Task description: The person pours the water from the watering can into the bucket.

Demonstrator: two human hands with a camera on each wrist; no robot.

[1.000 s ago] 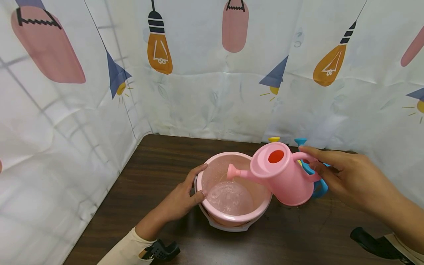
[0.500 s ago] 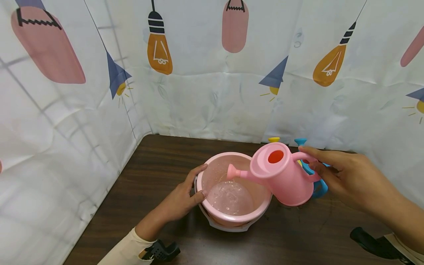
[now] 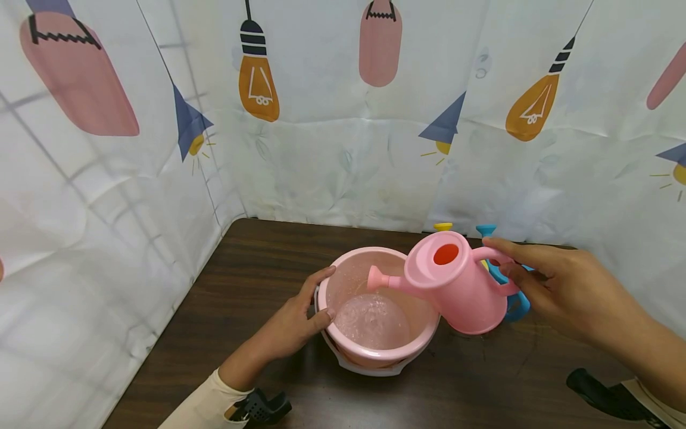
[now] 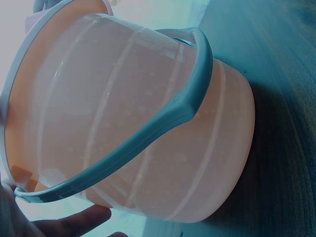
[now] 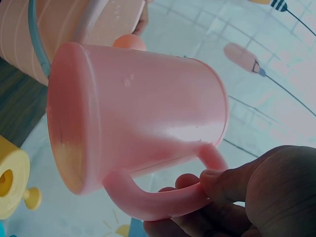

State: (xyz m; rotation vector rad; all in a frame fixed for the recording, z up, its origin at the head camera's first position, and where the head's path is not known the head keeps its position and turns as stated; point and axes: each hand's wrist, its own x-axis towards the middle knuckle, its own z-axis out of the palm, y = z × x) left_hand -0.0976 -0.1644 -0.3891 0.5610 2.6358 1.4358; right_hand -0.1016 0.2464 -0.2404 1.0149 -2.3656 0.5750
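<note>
Head view: at right of centre, a pink plastic watering can (image 3: pixel 466 292) tilts its spout over a pale-pink plastic bucket (image 3: pixel 375 353), mid-frame on the dark wood-grain desk (image 3: pixel 257 280). The left hand (image 3: pixel 293 325) grips the rim. Hands, can and bucket match the preceding frame; the water (image 3: pixel 370 322) ripples differently. A blue plastic watering can (image 3: pixel 517 307) stands behind, partly hidden.

Left wrist view: a curved grey-green handle (image 4: pixel 148 131) crosses the bucket.

Right wrist view: the right hand (image 5: pixel 237 197) pinches the can's handle.

My rounded pink plastic watering can (image 3: pixel 466 292) looks smooth and glossy; the round pale-pink plastic bucket (image 3: pixel 377 353), shiny-rimmed. My cream cloth sleeve (image 3: pixel 206 400) is matt; the flat dark-brown wood-grained table (image 3: pixel 278 256), softly glossy.
</note>
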